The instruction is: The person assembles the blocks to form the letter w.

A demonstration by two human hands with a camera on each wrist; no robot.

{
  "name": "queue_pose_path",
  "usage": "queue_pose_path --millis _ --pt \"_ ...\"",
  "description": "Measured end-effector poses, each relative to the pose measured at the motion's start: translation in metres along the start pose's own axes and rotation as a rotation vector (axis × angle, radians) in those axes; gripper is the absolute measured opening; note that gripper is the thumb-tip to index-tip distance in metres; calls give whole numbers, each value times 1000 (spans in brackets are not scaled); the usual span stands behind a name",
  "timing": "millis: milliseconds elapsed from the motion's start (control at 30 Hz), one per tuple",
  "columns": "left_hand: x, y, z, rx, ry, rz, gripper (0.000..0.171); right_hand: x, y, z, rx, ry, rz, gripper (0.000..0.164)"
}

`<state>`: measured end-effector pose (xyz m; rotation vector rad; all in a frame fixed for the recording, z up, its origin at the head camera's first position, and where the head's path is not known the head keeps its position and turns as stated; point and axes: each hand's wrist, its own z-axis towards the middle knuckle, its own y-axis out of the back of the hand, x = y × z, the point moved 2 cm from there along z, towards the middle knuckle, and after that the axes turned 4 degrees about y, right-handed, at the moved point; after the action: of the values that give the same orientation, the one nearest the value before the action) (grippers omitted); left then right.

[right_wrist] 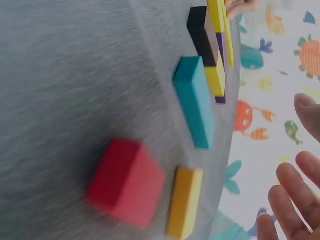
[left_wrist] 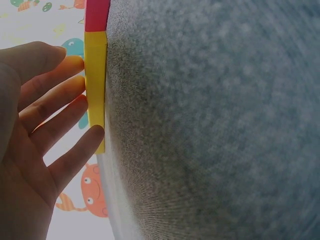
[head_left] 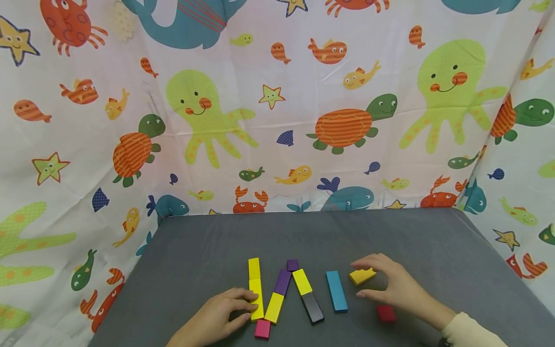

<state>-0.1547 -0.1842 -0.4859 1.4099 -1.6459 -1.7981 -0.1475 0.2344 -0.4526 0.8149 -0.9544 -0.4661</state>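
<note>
My left hand (head_left: 223, 313) rests its fingertips along the side of a long yellow block (head_left: 257, 301), fingers fairly straight in the left wrist view. A shorter yellow block (head_left: 254, 268) continues that column upward, and a pink-red block (head_left: 262, 329) lies at the near end. Over on the right, my right hand (head_left: 396, 284) hovers with thumb and fingers spread about an orange-yellow block (head_left: 362, 276). The right wrist view has this hand (right_wrist: 295, 195) apart from the same block (right_wrist: 185, 202), holding nothing. A red block (head_left: 386, 313) lies beneath the right wrist.
Purple (head_left: 283, 282) and yellow (head_left: 274, 308) blocks form a slanted line, topped by a small purple block (head_left: 292, 265). A yellow block (head_left: 302, 282) and a black block (head_left: 312, 308) slant the other way. A blue block (head_left: 336, 291) lies apart on the grey table (head_left: 303, 236).
</note>
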Motion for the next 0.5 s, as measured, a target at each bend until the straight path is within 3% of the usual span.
queue_pose_path --millis 133,367,500 --pt "0 -1 0 -16 -13 10 26 -13 7 -20 30 -11 31 57" --pt "0 -1 0 -9 -11 21 27 -39 5 -54 225 -174 160 59" --pt "0 -1 0 -1 -3 18 27 -53 1 -69 279 -217 198 54"
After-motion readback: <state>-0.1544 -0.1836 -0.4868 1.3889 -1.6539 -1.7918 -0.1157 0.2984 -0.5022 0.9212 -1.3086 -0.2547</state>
